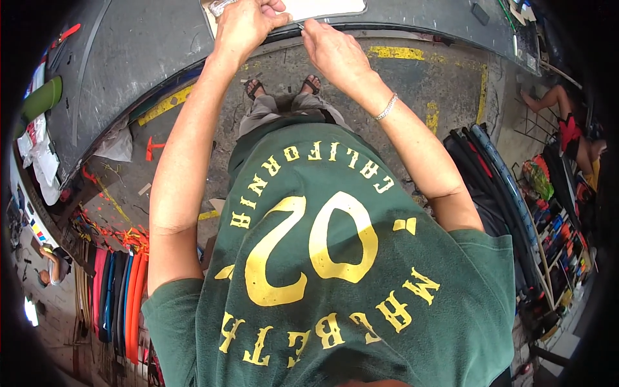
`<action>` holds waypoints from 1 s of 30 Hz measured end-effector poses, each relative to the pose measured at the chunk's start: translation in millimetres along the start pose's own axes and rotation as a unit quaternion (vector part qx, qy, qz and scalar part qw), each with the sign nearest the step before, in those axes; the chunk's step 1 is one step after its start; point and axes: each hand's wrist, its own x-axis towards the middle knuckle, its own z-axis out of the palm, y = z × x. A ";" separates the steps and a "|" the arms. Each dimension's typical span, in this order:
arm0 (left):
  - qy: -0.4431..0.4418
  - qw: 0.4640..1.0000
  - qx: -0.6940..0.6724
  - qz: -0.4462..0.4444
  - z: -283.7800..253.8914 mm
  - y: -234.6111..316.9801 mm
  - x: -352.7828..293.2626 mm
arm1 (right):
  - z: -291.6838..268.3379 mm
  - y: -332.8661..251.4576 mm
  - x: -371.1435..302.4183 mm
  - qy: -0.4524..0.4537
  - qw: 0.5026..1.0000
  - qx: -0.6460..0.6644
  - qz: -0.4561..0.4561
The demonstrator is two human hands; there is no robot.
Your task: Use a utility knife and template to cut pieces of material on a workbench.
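Head view: right fingers (311, 28) clamp a thin piece (300, 26) that loosened pinching could drop; whether left fingers (278, 20) clamp the panel (325, 7) is unclear.

Passable over the dark grey, scuffed tabletop (142, 45) left of the bare left hand (248, 22), past a shiny crumpled bundle (219, 8) beside it, as far as the olive-green rolled cylinder (42, 97). Passable right of the bare right hand (334, 51), up to the small black rectangular block (480, 13). Obstructed ahead by the flat white panel (329, 6); narrowed between the hands by a slim dark metal piece (300, 26). Bounded below by the dark green shirt (464, 309).
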 end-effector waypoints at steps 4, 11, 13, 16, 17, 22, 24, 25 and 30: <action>0.003 1.000 -0.002 0.015 1.2 -5.8 -0.4 | -1.3 -2.5 0.3 -0.005 1.000 -0.003 0.006; 0.035 0.999 0.023 0.032 4.6 -1.7 -1.7 | 0.3 -4.4 0.2 -0.027 0.999 -0.002 0.028; 0.031 0.999 0.012 0.030 3.1 -2.9 -0.9 | 0.6 -7.0 2.8 -0.020 0.999 0.004 0.039; 0.020 1.000 0.003 0.023 0.4 0.1 0.4 | -0.9 -9.8 3.6 -0.045 0.997 -0.004 0.062; 0.013 1.000 0.005 0.016 -0.6 2.0 1.0 | -2.1 -10.4 4.2 -0.043 0.997 -0.005 0.063; -0.006 0.998 0.048 0.039 -4.8 -6.6 4.8 | -3.3 -12.9 9.1 -0.069 0.995 -0.011 0.077; -0.010 0.994 0.094 0.063 -3.6 -17.0 4.8 | -0.4 -14.3 10.5 -0.057 0.996 -0.006 0.074; -0.019 0.995 0.086 0.047 -4.4 -17.0 4.1 | -0.3 -14.3 9.7 -0.065 0.995 0.009 0.078; -0.046 0.990 0.105 0.087 -3.3 -1.1 0.9 | -6.0 -7.4 2.1 -0.050 0.994 0.043 0.087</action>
